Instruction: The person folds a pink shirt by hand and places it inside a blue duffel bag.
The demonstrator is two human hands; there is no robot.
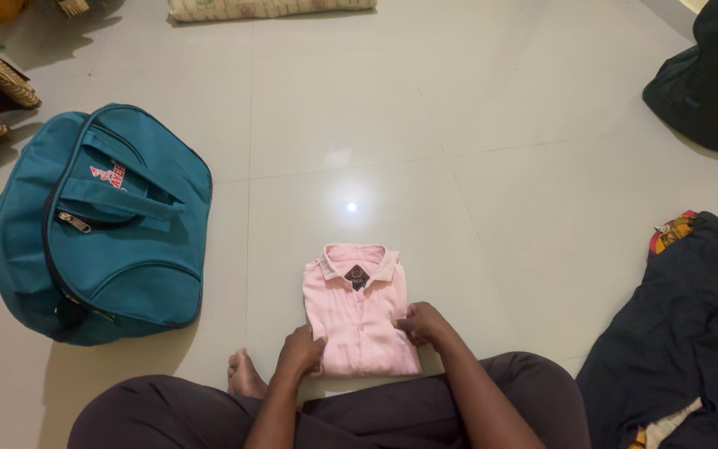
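The folded pink shirt lies collar-up on the tiled floor between the person's knees, near a teal bag. The left hand pinches the lower-left edge and the right hand grips the right edge, both closed on cloth. To lift it well, I judge both hands should slide under evenly, keeping the 2 sides level so the fold holds

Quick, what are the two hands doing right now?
Left hand: fingers curled on the lower left edge of the folded pink shirt.
Right hand: fingers bent, pinching the shirt's right edge.
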